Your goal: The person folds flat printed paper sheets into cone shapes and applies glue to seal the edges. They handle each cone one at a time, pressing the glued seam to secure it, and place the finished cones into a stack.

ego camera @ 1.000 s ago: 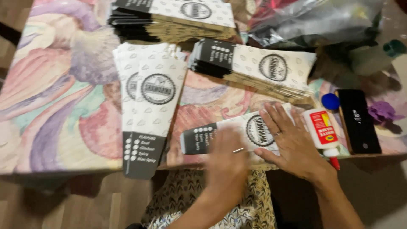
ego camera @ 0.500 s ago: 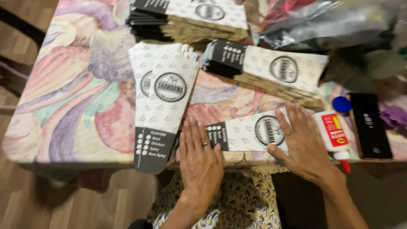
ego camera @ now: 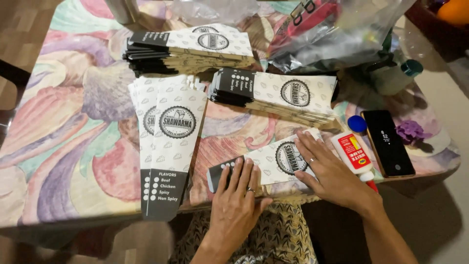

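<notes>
A flat white-and-black paper sleeve (ego camera: 273, 157) with a round black emblem lies at the near edge of the table. My left hand (ego camera: 239, 200) rests flat on its black end, fingers spread. Pressing down on its white end is my right hand (ego camera: 328, 172), also flat and spread. Neither hand grips anything. A glue bottle (ego camera: 355, 155) with a red label lies just right of my right hand, its blue cap (ego camera: 357, 124) loose beside it.
Stacks of the same sleeves sit at the left (ego camera: 168, 142), centre (ego camera: 273, 94) and back (ego camera: 190, 46). A black phone (ego camera: 388, 143) lies to the right, clear plastic bags (ego camera: 337, 34) behind. The table (ego camera: 68, 142) has a colourful floral cloth.
The view has shifted and come closer. My left hand has slid from the table edge onto the sleeve's black end. My right hand stays pressed on the white end.
</notes>
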